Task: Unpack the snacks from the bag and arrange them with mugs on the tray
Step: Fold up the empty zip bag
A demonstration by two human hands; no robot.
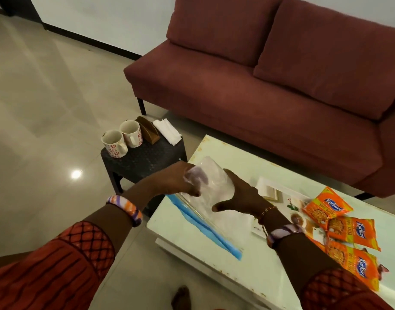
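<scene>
A clear plastic bag (211, 211) with a blue zip strip lies on the white coffee table (254, 271). My left hand (180, 179) and my right hand (239, 194) both hold its far end, folded up off the table. Three orange snack packets (350, 231) lie on a white printed tray (279, 191) to the right of my right hand. Two white mugs with a red flower pattern (120, 138) stand on a small dark side table (147, 161) to the left of the coffee table.
A brown napkin holder (148, 129) and white napkins (167, 130) share the side table with the mugs. A maroon sofa (281, 86) stands behind the coffee table. Glossy tiled floor (46, 108) stretches to the left. My bare foot (180, 298) shows at the bottom.
</scene>
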